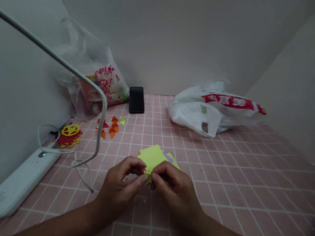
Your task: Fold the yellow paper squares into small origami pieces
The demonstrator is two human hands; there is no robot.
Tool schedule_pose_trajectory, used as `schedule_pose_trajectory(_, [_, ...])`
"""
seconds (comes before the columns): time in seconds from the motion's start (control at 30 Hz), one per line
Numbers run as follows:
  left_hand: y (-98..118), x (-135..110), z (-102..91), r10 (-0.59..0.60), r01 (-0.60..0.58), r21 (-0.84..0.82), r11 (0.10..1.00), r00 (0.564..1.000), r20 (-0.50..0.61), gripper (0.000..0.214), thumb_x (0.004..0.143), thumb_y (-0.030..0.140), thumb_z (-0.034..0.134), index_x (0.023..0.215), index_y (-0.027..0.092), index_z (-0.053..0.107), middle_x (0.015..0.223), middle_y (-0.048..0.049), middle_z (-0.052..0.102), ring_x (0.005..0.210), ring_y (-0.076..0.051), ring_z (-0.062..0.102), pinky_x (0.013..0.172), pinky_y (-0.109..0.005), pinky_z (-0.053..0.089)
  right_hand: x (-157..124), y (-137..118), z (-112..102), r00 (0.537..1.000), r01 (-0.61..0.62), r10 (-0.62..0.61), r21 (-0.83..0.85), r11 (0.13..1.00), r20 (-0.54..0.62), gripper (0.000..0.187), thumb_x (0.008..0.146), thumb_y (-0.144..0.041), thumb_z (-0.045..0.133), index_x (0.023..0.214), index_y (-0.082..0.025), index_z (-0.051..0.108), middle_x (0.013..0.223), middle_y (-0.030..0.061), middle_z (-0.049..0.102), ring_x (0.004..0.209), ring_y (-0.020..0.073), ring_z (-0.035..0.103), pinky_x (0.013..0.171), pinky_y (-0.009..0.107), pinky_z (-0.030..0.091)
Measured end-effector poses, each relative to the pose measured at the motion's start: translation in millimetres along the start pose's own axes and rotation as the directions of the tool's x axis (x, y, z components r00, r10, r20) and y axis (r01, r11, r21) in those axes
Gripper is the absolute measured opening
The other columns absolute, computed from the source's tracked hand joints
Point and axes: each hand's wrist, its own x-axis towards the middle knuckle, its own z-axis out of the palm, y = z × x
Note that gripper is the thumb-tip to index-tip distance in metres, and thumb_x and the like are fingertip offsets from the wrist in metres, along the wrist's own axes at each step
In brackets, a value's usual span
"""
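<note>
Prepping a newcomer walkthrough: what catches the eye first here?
The left hand and right hand pinch a yellow-green paper at centre, above the pink tiled table. Behind, a white plastic bag with red print lies at right, a black phone sits by the back wall, and red and yellow paper cutouts lie far left.

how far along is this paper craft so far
Seemingly done: red and yellow cut-outs lie stacked by the wall, with orange scraps nearby. In hand: the left hand and right hand pinch a fold at the near edge of the yellow paper. Seemingly left: that paper and the purple sheet under it look uncut.
</note>
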Motion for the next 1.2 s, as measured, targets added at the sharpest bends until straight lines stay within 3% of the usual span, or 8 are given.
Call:
schedule_pose_trajectory(0.13, [1.1, 2.2, 0.1, -0.025, 0.027, -0.024, 0.999, 0.998, 0.056, 0.008, 0.086, 0.016, 0.059, 0.078, 0.017, 0.061, 0.074, -0.001, 0.062, 0.07, -0.014, 0.06, 0.065, -0.026, 0.049, -0.7, 0.3, -0.8, 0.998, 0.056, -0.056, -0.014, 0.998, -0.001, 0.014, 0.089, -0.022, 0.055, 0.076, -0.018, 0.059, 0.069, 0.0008, 0.06, 0.064, 0.0145, 0.057, 0.061, 0.028, 0.042])
schedule_pose_trajectory(0.33, [1.2, 0.2, 0.2, 0.017, -0.017, 0.035, 0.999, 1.0, 0.022, 0.006, 0.086, 0.014, 0.059, 0.081, 0.017, 0.062, 0.075, -0.0015, 0.063, 0.071, -0.015, 0.062, 0.066, -0.026, 0.048, -0.8, 2.7, 2.0, 1.0, 0.021, -0.021, 0.009, 1.0, 0.007, 0.01, 0.086, -0.019, 0.059, 0.077, -0.018, 0.059, 0.069, -0.0007, 0.061, 0.064, 0.0136, 0.057, 0.06, 0.026, 0.043])
schedule_pose_trajectory(0.47, [0.1, -1.2, 0.7, 0.056, -0.058, 0.105, 0.993, 0.998, 0.026, 0.008, 0.086, 0.012, 0.057, 0.08, 0.016, 0.062, 0.074, -0.002, 0.063, 0.07, -0.015, 0.061, 0.065, -0.027, 0.048, -2.1, 2.9, 2.8, 0.996, 0.079, -0.081, -0.062, 0.995, -0.03, 0.011, 0.084, -0.013, 0.06, 0.075, -0.018, 0.057, 0.07, -0.0018, 0.059, 0.065, 0.012, 0.055, 0.06, 0.024, 0.041])
schedule_pose_trajectory(0.67, [-1.3, -1.4, 0.0, 0.062, -0.064, 0.123, 0.99, 0.998, 0.015, 0.011, 0.087, 0.011, 0.057, 0.079, 0.016, 0.063, 0.072, -0.0018, 0.064, 0.067, -0.015, 0.062, 0.063, -0.026, 0.048, -2.2, 0.8, 0.7, 0.981, 0.188, -0.186, -0.05, 0.981, 0.049, 0.017, 0.093, -0.014, 0.048, 0.08, -0.018, 0.058, 0.073, -0.0004, 0.059, 0.068, 0.0125, 0.056, 0.064, 0.025, 0.042])
schedule_pose_trajectory(0.93, [2.9, -2.0, -1.3, 0.135, -0.147, 0.146, 0.978, 0.987, 0.093, 0.012, 0.091, 0.012, 0.054, 0.091, 0.016, 0.065, 0.08, -0.0047, 0.069, 0.074, -0.016, 0.065, 0.068, -0.026, 0.049, -3.2, 2.1, 1.6, 0.993, 0.115, -0.115, -0.119, 0.986, 0.004, 0.01, 0.088, -0.013, 0.056, 0.081, -0.019, 0.059, 0.073, -0.0009, 0.06, 0.066, 0.0136, 0.056, 0.062, 0.026, 0.041])
schedule_pose_trajectory(1.1, [4.0, 0.0, -1.8, 0.112, -0.123, 0.091, 0.988, 0.987, 0.114, 0.007, 0.089, 0.016, 0.059, 0.091, 0.016, 0.066, 0.082, -0.0048, 0.069, 0.075, -0.016, 0.066, 0.069, -0.025, 0.05, -2.5, -0.3, 1.4, 0.991, 0.131, -0.13, -0.104, 0.986, 0.008, 0.012, 0.09, -0.014, 0.054, 0.081, -0.019, 0.059, 0.073, -0.0008, 0.061, 0.066, 0.0134, 0.055, 0.062, 0.025, 0.041])
schedule_pose_trajectory(1.2, [5.1, 2.2, -2.4, 0.038, -0.043, 0.057, 0.997, 0.996, 0.086, 0.01, 0.089, 0.018, 0.059, 0.083, 0.016, 0.067, 0.074, -0.0029, 0.068, 0.069, -0.015, 0.065, 0.065, -0.024, 0.049, -2.9, -1.2, 0.0, 0.987, 0.156, -0.152, -0.074, 0.985, 0.057, 0.014, 0.092, -0.014, 0.051, 0.083, -0.02, 0.06, 0.072, -0.0012, 0.06, 0.064, 0.0126, 0.054, 0.062, 0.025, 0.041])
